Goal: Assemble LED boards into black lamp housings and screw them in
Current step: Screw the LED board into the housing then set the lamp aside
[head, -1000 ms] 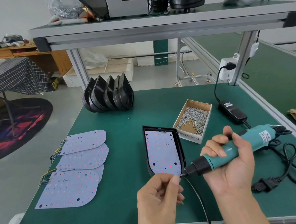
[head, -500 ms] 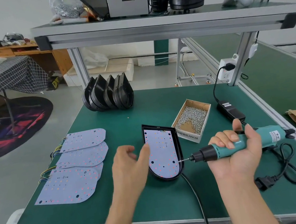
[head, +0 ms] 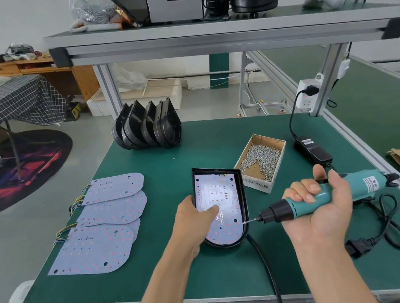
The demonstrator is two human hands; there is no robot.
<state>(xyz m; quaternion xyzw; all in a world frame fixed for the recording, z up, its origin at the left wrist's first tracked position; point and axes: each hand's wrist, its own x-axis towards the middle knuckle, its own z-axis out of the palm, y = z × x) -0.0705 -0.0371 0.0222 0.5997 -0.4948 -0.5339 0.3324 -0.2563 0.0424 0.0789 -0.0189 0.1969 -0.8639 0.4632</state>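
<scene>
Our right hand [head: 321, 209] has its grip wrapped round the teal screwdriver [head: 327, 197], bit at the black housing [head: 243, 201] edge. Left hand [head: 192, 218] grips that housing, thumb on the LED board [head: 221, 194], mid-counter [head: 234, 268] beside the screw box [head: 261, 161].

Matt green mat on the workbench [head: 159, 278]. Glossy black plastic lamp housing [head: 242, 196]. Pale, smooth LED board [head: 221, 194]. Teal plastic screwdriver [head: 351, 188]. Brown cardboard box [head: 276, 166] of shiny metal screws [head: 262, 156]. Brushed aluminium frame [head: 204, 40] at upper centre.
</scene>
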